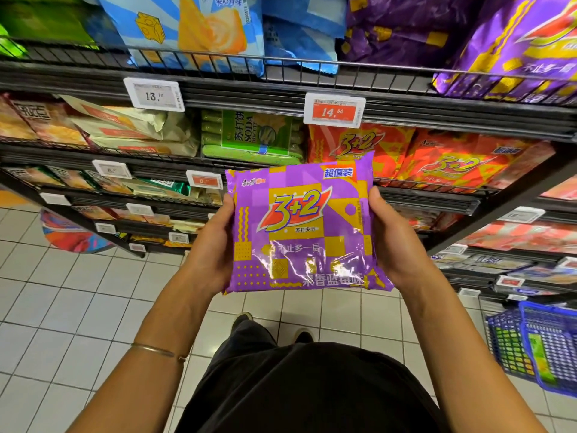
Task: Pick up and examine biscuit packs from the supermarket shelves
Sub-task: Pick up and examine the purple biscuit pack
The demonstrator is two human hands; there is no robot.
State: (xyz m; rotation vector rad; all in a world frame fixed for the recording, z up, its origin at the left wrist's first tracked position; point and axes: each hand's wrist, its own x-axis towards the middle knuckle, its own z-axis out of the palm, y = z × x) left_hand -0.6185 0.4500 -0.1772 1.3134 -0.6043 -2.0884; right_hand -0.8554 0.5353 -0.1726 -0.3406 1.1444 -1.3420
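Top shelf (281,89): blue sandwich-biscuit bags (199,29) and purple 3+2 packs (515,48) are sitting behind a wire rail.
Middle shelf (78,154): green soda biscuit pack (253,135) is lying beside orange-red 3+2 packs (452,164).
Shelf edges: price tags (334,109) are hanging.
Tiled floor (62,307): blue wire basket (537,345) is standing at right.

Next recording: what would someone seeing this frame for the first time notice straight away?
The purple 3+2 biscuit pack fills the centre, its front facing the camera, with the left hand gripping its left edge and the right hand its right. Behind it, orange-red 3+2 packs sit on the shelf under a red 14.80 price tag. A blue shopping basket stands on the floor, lower right.
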